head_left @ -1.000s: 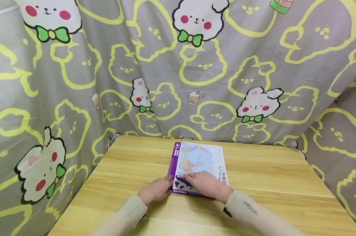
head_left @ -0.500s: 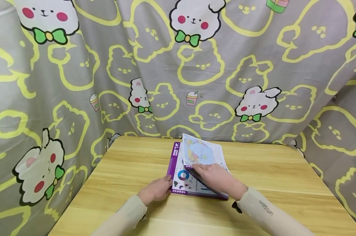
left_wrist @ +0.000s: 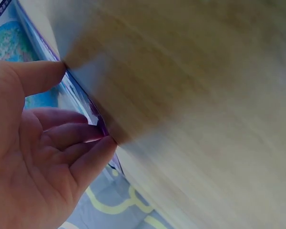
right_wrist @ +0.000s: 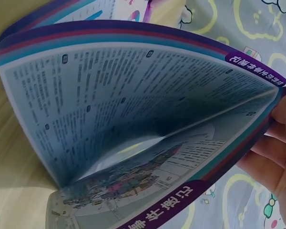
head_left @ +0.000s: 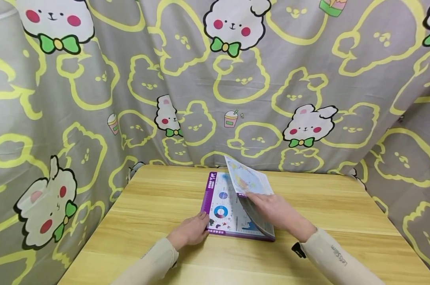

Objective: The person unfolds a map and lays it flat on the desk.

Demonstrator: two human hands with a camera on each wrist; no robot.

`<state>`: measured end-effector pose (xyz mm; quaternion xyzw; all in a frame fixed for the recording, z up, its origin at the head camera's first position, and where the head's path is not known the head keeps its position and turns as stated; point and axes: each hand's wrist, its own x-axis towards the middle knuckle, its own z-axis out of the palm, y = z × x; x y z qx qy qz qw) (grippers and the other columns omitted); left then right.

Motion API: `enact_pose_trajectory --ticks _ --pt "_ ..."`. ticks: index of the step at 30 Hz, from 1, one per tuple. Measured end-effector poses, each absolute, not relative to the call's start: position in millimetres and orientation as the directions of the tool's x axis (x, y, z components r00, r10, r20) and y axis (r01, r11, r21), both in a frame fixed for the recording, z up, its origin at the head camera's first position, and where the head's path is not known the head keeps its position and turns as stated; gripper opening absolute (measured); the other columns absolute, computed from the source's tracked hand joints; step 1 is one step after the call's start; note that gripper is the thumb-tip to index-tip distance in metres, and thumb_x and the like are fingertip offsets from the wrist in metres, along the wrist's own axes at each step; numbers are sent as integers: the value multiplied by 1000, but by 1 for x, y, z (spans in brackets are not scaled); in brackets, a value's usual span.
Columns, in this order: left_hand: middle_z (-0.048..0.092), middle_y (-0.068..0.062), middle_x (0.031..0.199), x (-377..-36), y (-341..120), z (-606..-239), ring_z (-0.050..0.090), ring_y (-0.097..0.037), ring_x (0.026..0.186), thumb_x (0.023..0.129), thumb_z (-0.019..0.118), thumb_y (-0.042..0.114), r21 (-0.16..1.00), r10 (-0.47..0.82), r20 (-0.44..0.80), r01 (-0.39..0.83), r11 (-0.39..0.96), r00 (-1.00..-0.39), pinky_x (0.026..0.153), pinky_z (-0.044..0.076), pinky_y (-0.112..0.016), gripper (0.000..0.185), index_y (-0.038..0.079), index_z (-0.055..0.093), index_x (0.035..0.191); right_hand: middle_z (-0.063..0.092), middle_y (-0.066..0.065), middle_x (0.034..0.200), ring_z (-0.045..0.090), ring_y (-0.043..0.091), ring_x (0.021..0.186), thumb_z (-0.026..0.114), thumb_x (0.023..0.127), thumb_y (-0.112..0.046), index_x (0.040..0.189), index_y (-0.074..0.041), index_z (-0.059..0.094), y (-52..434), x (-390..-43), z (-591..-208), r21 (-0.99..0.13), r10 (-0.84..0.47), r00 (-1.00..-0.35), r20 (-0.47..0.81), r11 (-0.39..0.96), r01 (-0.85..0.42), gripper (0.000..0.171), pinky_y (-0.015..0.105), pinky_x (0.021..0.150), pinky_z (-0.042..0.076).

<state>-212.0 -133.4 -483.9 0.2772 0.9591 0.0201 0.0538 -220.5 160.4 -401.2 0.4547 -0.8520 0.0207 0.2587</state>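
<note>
A folded map sheet (head_left: 222,200) with purple borders and printed charts lies on the wooden table. My left hand (head_left: 191,230) holds its left edge near the lower corner; in the left wrist view, the left hand's thumb and bent fingertips meet at that purple edge. My right hand (head_left: 275,209) pinches the lower left corner of the raised top panel (head_left: 248,176), which shows a world map and tilts up toward the right. In the right wrist view, the folded layers (right_wrist: 133,95) bow apart, with printed text inside. Right fingers (right_wrist: 271,157) there grip the purple border.
The wooden table (head_left: 147,190) extends on both sides of the sheet. A grey curtain (head_left: 200,87) with cartoon rabbits and yellow outlines hangs behind the table and along its sides.
My right hand has moved right and slightly up, lifting the map panel from nearly flat to steeply tilted. More of the charts beneath shows. The left hand has stayed at the left edge.
</note>
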Motion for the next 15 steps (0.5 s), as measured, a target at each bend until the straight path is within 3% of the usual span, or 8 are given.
enact_pose_trajectory --ticks 8,15 --pt "46 -23 138 -212 -132 -485 43 -36 128 95 56 28 15 541 -86 542 840 -836 104 39 -43 48 -3 52 131 67 12 110 69 23 82 72 77 -1 123 -2 56 172 -223 -404 167 -736 -453 503 597 -785 49 37 60 57" --pt "46 -23 137 -213 -132 -485 43 -36 127 94 57 27 21 537 -82 537 843 -840 103 40 -44 47 -4 52 130 69 13 106 68 22 75 73 72 2 122 -1 57 178 -224 -402 178 -733 -397 552 569 -803 53 36 53 55"
